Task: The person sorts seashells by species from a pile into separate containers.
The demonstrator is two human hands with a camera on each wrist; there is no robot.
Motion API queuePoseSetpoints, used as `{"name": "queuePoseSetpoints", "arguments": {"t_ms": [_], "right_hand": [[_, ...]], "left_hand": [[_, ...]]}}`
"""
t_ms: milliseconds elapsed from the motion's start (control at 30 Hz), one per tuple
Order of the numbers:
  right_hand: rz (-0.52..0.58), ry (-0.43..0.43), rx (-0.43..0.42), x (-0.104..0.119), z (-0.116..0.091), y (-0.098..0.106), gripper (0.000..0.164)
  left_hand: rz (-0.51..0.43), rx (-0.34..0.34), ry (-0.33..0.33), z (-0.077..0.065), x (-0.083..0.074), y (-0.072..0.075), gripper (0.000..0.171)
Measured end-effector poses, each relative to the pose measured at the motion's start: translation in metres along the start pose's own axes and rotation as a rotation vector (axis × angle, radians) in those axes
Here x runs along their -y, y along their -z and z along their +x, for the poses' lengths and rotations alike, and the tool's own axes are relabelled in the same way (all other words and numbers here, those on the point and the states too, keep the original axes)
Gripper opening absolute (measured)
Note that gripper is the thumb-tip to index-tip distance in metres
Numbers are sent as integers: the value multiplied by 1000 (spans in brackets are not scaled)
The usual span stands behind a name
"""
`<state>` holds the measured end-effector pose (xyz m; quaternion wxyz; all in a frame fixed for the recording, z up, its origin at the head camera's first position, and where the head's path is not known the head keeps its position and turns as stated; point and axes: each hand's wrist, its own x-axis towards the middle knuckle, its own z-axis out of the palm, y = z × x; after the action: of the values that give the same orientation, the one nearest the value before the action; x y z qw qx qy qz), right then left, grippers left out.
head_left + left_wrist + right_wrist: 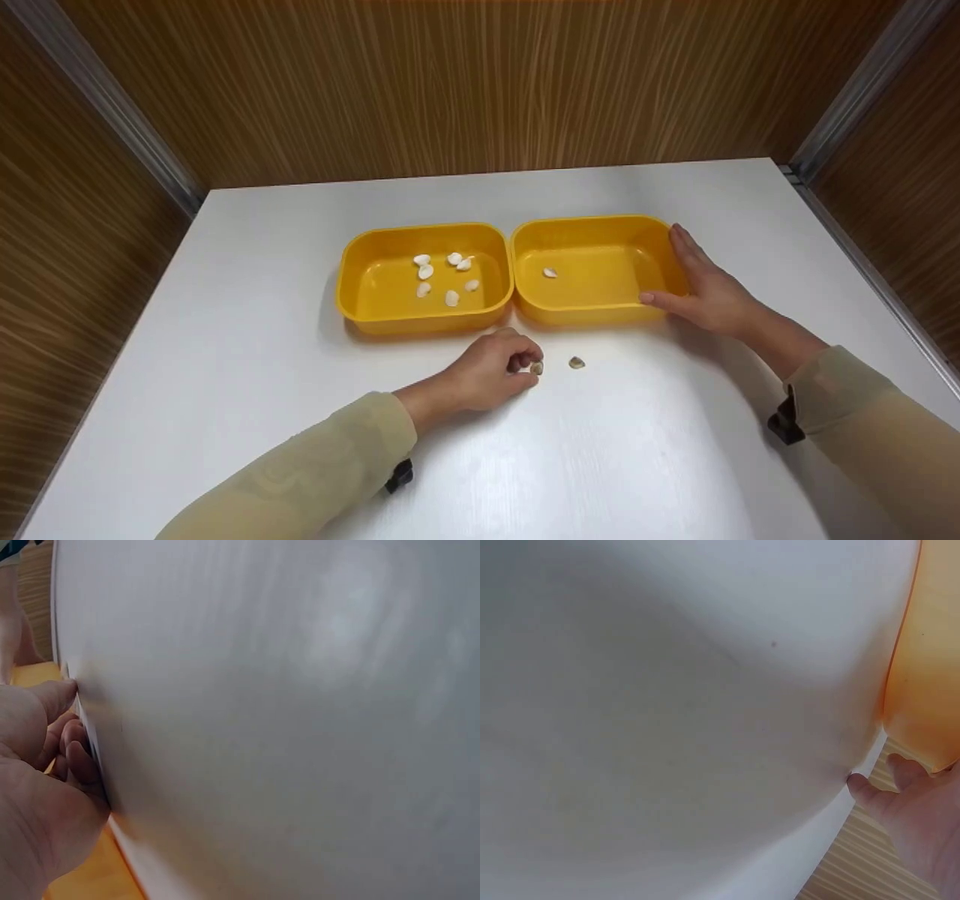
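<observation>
My left hand (491, 369) is on the white tabletop in front of the yellow boxes. Its thumb and curled fingers close around a small brownish seashell (537, 368); that shell is hidden in the left wrist view. Just to the right lies another brownish shell (577, 362). Against the right end of the right yellow box (600, 315) rests my right hand (716, 296), thumb and fingers spread and fairly straight. One pale shell (550, 273) lies in that box. The left yellow box (420, 325) holds several white shells (451, 298).
Both boxes stand side by side, ends touching, on the white table (600, 465). A wood-grain panel (480, 90) rises behind the table, with more panels at both sides. A metal strip (885, 285) runs beside the right edge.
</observation>
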<state>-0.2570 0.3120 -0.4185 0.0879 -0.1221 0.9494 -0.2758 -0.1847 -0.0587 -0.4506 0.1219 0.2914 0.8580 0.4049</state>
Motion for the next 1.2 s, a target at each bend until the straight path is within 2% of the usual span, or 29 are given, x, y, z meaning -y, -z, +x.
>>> {"name": "queuePoseSetpoints", "arguments": {"t_ms": [467,833,1200], "right_hand": [[0,-16,9,2,0,0,118],[-3,9,-4,2,0,1,117],[-2,2,-2,2,0,1,117]], "left_hand": [[11,-2,3,1,0,0,11],[25,1,3,2,-1,0,5],[50,31,20,4,-3,2,6]]}}
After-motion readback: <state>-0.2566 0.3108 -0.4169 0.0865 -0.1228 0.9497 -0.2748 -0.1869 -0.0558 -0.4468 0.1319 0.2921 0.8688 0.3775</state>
